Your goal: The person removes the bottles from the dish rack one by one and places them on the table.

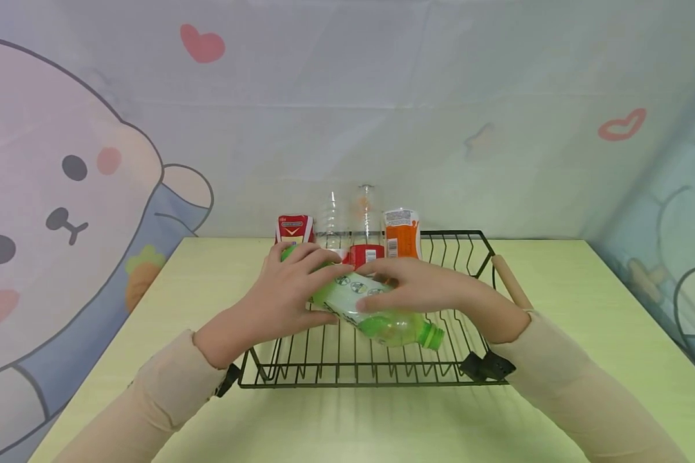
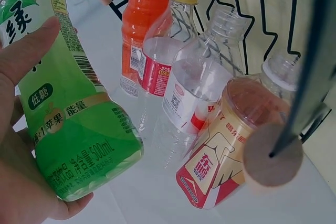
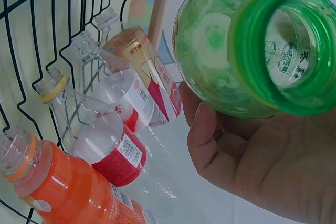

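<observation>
A green plastic bottle (image 1: 347, 292) with a printed label is held tilted above the wire rack (image 1: 376, 384), its uncapped green mouth pointing down to the right in the head view. My left hand (image 1: 289, 289) grips it near the base, thumb across the label (image 2: 39, 40) in the left wrist view. My right hand (image 1: 423, 286) lies over the neck half; in the right wrist view its fingers curl under the bottle (image 3: 210, 51). Behind, bottles stand neck down in the rack: a red-and-tan one (image 1: 294, 228), a clear one (image 1: 332, 222), a clear red-labelled one (image 1: 366, 222) and an orange one (image 1: 403, 235).
The black rack stands on a pale yellow-green table (image 1: 556, 283), with a wooden handle (image 1: 511, 281) on its right side and black feet (image 1: 486, 366) at the front. A printed cloth (image 1: 347, 116) hangs right behind the table.
</observation>
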Available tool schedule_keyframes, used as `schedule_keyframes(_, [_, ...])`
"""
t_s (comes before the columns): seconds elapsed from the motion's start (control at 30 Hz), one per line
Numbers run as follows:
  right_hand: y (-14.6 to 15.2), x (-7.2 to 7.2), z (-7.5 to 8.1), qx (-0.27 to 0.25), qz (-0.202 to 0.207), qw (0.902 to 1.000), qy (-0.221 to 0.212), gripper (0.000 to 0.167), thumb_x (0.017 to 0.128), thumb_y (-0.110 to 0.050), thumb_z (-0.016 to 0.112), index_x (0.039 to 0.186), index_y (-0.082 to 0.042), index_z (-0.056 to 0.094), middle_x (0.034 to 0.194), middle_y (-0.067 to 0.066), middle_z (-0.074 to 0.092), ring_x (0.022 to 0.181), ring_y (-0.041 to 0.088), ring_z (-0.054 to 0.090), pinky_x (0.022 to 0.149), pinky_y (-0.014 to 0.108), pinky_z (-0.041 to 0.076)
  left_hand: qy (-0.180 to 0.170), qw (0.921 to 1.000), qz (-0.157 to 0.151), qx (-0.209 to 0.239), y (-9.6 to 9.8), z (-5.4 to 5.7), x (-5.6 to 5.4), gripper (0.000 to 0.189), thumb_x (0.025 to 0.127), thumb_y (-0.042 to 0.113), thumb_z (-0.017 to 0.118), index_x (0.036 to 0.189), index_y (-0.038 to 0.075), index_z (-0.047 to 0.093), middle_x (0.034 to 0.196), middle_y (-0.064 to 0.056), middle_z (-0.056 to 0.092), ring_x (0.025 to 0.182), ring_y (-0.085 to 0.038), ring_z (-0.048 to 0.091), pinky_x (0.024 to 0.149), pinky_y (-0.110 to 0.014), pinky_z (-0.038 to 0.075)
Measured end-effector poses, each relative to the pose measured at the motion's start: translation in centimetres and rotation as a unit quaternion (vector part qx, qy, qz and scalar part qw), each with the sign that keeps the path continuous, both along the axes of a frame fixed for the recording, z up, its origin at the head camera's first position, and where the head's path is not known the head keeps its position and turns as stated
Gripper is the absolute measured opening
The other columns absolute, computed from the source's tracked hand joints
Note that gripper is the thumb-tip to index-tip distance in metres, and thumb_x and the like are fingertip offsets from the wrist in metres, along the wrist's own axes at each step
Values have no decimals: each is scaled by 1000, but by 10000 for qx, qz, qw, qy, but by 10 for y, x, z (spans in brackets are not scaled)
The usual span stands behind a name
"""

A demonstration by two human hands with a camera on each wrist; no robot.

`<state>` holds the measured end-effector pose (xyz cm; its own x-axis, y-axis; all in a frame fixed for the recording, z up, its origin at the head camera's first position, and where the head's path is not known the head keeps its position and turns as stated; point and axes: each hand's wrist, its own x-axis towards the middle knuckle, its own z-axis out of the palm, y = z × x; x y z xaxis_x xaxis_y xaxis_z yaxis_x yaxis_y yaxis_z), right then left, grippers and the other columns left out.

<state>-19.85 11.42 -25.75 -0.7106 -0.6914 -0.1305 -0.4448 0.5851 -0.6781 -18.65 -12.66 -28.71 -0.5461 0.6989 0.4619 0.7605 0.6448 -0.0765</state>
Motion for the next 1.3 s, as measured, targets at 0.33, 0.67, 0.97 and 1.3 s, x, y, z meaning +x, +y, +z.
schedule_keyframes(0.33, [-4,-1,3,5,33,10000,2,56,93,-39,61,141,-13,47,119,4,61,102,21,60,86,37,53,-191,9998,80,41,-4,2,0,67,69,33,87,129,19,60,121,-1,59,117,-26,46,97,-60,31])
schedule_keyframes(0.67, [8,-10,17,-597,-611,9962,-172,54,95,-44,56,142,-19,44,129,5,58,115,23,58,96,43,49,-27,9987,239,452,-12,10,-7,67,68,31,87,128,16,60,124,-5,58,118,-26,45,95,-60,31])
schedule_keyframes(0.97, [28,-20,30,-1761,-1768,9682,155,57,100,-38,51,148,-14,34,130,11,59,106,25,59,88,39,51,-610,9888,720,1153,-28,18,-15,73,69,29,86,134,15,55,131,-6,55,121,-28,42,92,-60,31])
schedule_keyframes(1.3, [44,-43,11,-1746,-2513,9520,88,63,98,-38,53,150,-12,30,139,12,51,119,29,53,91,41,50,-1514,9536,1107,2357,-59,18,-32,69,77,18,81,137,7,48,132,-14,50,117,-32,42,87,-49,42])
